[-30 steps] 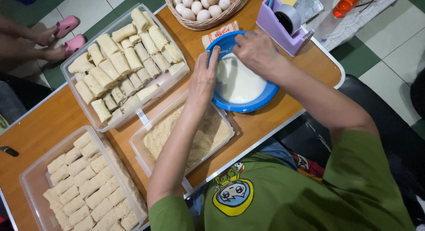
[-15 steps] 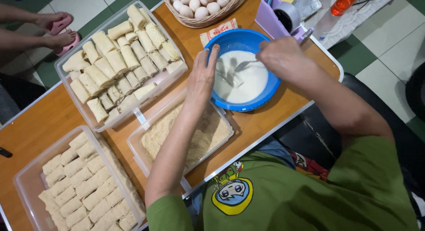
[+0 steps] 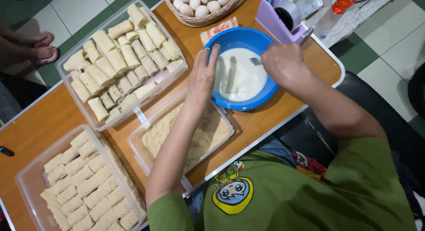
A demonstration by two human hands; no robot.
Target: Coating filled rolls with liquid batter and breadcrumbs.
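A blue bowl (image 3: 242,69) of white batter is set on the wooden counter (image 3: 40,125), between a purple tape holder (image 3: 283,18) and a clear tray of breadcrumbs (image 3: 186,133); a small utensil (image 3: 256,61) — handle hidden, long axis not to be told — is pinched in the right hand (image 3: 283,65), its grip closed narrow over the batter; the left hand (image 3: 202,76) is laid flat, fingers spread wide, against the bowl's near-left rim, holding nothing; a tray of pale rolls (image 3: 119,63) lies beside.

A wicker basket of eggs (image 3: 201,9) sits at the table's far edge, a purple tape dispenser (image 3: 283,16) just beside it. Two clear tubs of pale rolls (image 3: 117,58) and breaded pieces (image 3: 79,182) (tightly packed) flank a breadcrumb tray (image 3: 186,133).
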